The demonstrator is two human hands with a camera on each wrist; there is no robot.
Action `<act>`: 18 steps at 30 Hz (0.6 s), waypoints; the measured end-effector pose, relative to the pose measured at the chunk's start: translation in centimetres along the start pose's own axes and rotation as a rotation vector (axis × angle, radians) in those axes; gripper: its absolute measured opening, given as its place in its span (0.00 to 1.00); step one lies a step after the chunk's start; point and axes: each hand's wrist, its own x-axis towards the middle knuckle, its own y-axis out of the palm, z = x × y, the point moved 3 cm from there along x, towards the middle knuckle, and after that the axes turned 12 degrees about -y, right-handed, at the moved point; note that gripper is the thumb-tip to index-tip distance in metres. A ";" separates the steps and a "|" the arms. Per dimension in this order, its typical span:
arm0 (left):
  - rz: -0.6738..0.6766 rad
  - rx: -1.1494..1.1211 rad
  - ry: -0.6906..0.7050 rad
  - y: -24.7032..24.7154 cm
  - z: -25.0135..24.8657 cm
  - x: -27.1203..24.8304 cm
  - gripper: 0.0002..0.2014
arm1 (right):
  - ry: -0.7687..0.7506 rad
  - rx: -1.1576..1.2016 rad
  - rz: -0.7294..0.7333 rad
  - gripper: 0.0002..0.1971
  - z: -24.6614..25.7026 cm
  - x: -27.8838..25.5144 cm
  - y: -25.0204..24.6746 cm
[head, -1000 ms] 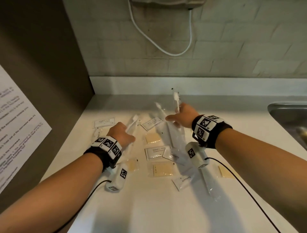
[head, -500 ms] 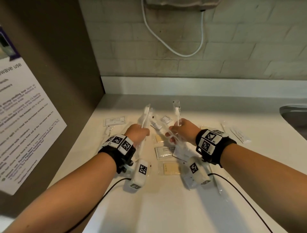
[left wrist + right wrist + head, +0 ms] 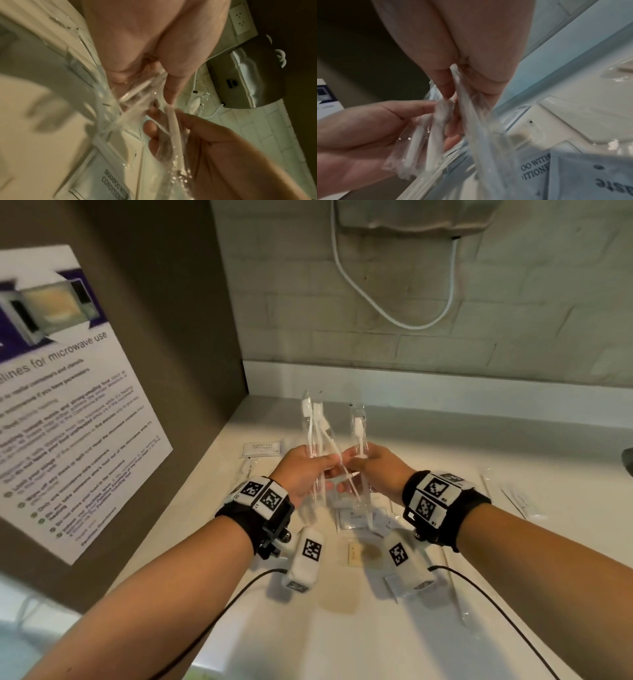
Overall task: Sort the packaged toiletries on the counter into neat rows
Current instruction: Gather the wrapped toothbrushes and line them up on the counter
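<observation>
Both hands are raised above the white counter (image 3: 445, 446) with their fingertips meeting. My left hand (image 3: 322, 470) grips a small bundle of clear-wrapped white toothbrushes (image 3: 313, 426), heads up. One more wrapped toothbrush (image 3: 359, 426) stands upright, pinched in my right hand (image 3: 359, 465). In the left wrist view the left thumb and fingers close on the bundle (image 3: 137, 92). The right wrist view shows the right fingers pinching the clear wrapper (image 3: 465, 101), with the bundle (image 3: 423, 142) in the left palm beside it. White shampoo sachets (image 3: 261, 449) and yellowish packets (image 3: 356, 554) lie on the counter below.
A brown side wall with a microwave poster (image 3: 68, 405) bounds the counter on the left. A wall unit (image 3: 411, 217) with a white cable (image 3: 376, 309) hangs over the back. Another wrapped item (image 3: 517, 498) lies to the right, and a sink edge (image 3: 628, 460) shows at far right.
Both hands have lifted their wrapped toothbrushes off the counter and drawn together until the fingertips meet. The left hand's single toothbrush has become a bundle.
</observation>
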 end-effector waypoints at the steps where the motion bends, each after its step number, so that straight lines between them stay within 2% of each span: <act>1: -0.004 -0.009 0.001 -0.3 0.0 -0.1 0.13 | 0.001 -0.026 0.017 0.14 0.0 0.1 0.2; 4: -0.052 -0.034 0.014 -2.0 0.3 -0.6 0.16 | 0.045 -0.097 0.066 0.18 0.6 0.7 1.3; 9: -0.098 -0.060 0.008 -5.7 1.3 -1.1 0.11 | -0.011 -0.176 0.055 0.19 2.0 2.6 2.2; 14: -0.050 -0.081 0.045 -8.3 0.6 -1.9 0.17 | -0.030 -0.022 0.024 0.09 4.1 4.9 4.7; 18: -0.034 -0.016 0.120 -9.7 -0.8 -3.0 0.16 | -0.074 0.029 -0.040 0.19 5.3 6.8 6.5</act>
